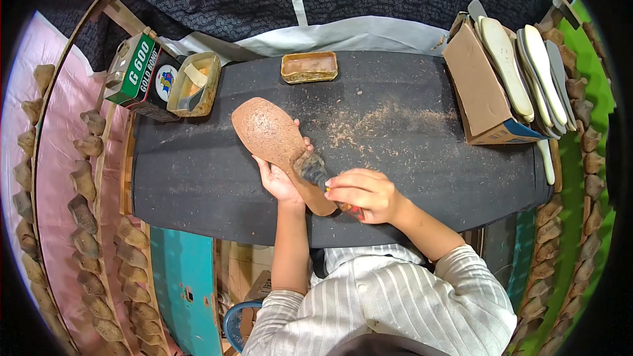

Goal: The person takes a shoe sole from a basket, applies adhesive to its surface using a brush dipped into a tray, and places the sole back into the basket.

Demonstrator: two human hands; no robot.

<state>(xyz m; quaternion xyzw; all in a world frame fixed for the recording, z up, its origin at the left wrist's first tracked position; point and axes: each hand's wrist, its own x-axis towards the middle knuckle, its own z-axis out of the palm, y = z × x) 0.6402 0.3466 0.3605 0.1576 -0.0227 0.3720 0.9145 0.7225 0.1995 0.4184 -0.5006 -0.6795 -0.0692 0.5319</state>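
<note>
The left hand (278, 181) gripped the cork insole (277, 142); the right hand (366, 194) clutched a brush (316, 170). Even strokes would have served best.

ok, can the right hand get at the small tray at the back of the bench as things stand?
Probably not yet. The bench between the right hand and the tray shows only dust, so nothing stands in the way, but the hand is closed on a brush working the sole.
</note>
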